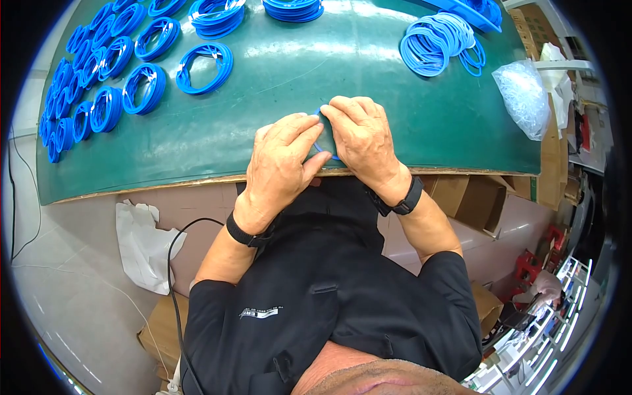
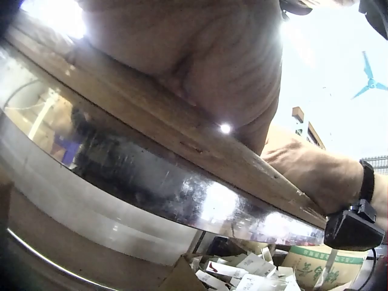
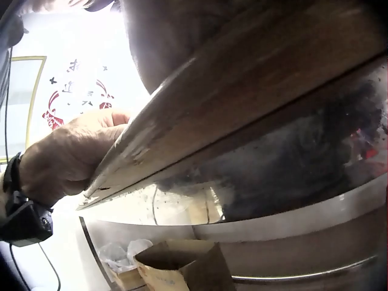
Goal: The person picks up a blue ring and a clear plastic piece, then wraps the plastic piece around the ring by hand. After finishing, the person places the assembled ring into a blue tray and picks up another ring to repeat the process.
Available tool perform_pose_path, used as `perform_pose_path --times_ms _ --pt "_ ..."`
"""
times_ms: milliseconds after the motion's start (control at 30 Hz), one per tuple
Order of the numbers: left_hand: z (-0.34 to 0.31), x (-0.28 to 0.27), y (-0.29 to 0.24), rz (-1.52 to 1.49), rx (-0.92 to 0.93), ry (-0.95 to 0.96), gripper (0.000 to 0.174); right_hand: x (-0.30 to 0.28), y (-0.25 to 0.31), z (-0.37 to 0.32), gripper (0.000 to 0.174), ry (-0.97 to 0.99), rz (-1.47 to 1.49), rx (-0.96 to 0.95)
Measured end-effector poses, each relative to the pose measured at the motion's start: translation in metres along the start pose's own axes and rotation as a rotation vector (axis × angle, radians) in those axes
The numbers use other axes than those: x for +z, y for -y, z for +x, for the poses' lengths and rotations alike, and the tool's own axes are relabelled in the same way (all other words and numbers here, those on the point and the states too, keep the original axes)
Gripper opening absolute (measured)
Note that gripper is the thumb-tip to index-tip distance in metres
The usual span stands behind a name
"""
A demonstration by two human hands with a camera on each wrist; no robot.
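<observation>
Close to the table's front edge, a thin blue cord shows in a short curve between the two hands in the head view. My left hand holds it from the left, fingers bent and thumb low beside the curve. From the other side my right hand pinches the cord at its upper end between thumb and forefinger. The fingertips of both hands almost meet there, and the palms hide the rest of the cord. The wrist views show the hands at the table's wooden edge, without the cord.
Several tied blue coils stand in rows on the green table at the left and back. A heap of loose blue loops lies at the back right, near a clear plastic bag. Cardboard boxes stand below the edge.
</observation>
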State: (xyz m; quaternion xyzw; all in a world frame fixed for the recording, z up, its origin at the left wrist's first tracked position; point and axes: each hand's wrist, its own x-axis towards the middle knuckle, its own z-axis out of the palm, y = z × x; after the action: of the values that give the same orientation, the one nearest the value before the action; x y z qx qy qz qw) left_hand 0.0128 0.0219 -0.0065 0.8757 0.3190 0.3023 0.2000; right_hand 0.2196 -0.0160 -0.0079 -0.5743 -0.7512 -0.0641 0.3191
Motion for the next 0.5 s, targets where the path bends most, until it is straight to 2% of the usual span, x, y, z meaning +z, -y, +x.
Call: perform_pose_path --times_ms 500 --pt "0.0006 -0.0006 0.0013 -0.002 0.011 -0.006 0.048 0.0000 0.0007 0.0000 0.034 -0.002 -0.002 0.013"
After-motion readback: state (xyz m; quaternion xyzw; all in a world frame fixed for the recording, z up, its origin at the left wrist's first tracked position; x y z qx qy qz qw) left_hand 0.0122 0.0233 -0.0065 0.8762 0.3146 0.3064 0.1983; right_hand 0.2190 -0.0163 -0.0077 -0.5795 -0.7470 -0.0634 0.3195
